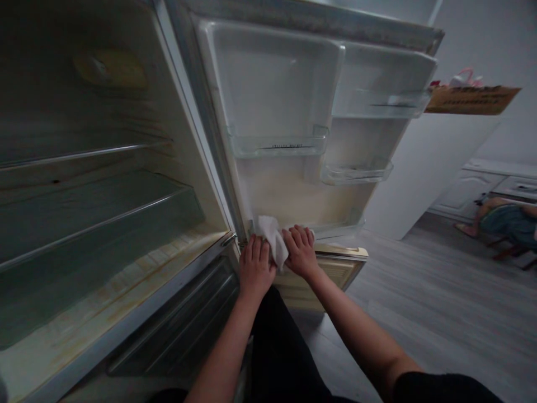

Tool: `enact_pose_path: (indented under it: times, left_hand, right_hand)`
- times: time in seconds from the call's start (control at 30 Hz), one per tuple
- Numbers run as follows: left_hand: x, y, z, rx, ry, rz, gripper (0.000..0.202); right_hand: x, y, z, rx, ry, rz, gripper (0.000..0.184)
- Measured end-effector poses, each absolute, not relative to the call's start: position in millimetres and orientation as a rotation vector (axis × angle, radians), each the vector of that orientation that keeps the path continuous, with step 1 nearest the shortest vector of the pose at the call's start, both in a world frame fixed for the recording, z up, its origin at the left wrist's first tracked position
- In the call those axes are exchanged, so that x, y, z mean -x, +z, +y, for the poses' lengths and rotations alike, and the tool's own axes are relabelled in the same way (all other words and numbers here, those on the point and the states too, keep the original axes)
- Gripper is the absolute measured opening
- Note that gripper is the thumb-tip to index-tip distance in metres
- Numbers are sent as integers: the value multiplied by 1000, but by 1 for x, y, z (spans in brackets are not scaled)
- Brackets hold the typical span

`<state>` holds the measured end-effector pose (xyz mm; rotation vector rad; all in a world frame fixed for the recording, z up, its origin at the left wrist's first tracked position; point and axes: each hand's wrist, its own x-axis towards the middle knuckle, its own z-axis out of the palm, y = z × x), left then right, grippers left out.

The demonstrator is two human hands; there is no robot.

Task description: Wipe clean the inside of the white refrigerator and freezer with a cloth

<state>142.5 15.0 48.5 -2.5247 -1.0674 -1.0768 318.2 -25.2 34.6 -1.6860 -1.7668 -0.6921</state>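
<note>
A white cloth [272, 238] is bunched between my hands at the bottom shelf [335, 230] of the open fridge door [272, 84]. My right hand [301, 250] is closed on the cloth, and a bit of white shows beyond its fingers. Curled over the shelf's front edge at the hinge side, my left hand [255, 266] touches the cloth with its fingers bent and close together. Both sets of fingertips are partly hidden behind the shelf edge.
To the left stands the open fridge compartment with glass shelves [96, 221] and a stained floor [138, 268]. Below is a lower door [335, 274], also open. A cardboard box [472, 101] sits on a white surface at right; a person [509, 221] is seated beyond.
</note>
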Motion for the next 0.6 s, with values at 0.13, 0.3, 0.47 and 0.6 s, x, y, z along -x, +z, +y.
enact_pose_path:
  times: [0.13,0.3,0.47,0.6]
  left_hand:
    - [-142,49,14,2521,-1087,-1072,56]
    - [-142,48,15,2540,-1088,-1050,58]
    - [-145,47,15,2523,-1126,-1068,59]
    - [-143,46,16,2532,-1121,-1050,59]
  right_hand:
    - [-383,32,-47,1750,-791,-1684,52]
    - [-483,28,-81,1898,-789,-1410,34]
    - [-510,16,-91,1801,-844,-1257,45]
    - [-497,-2,-83,1827,-802,-831,64]
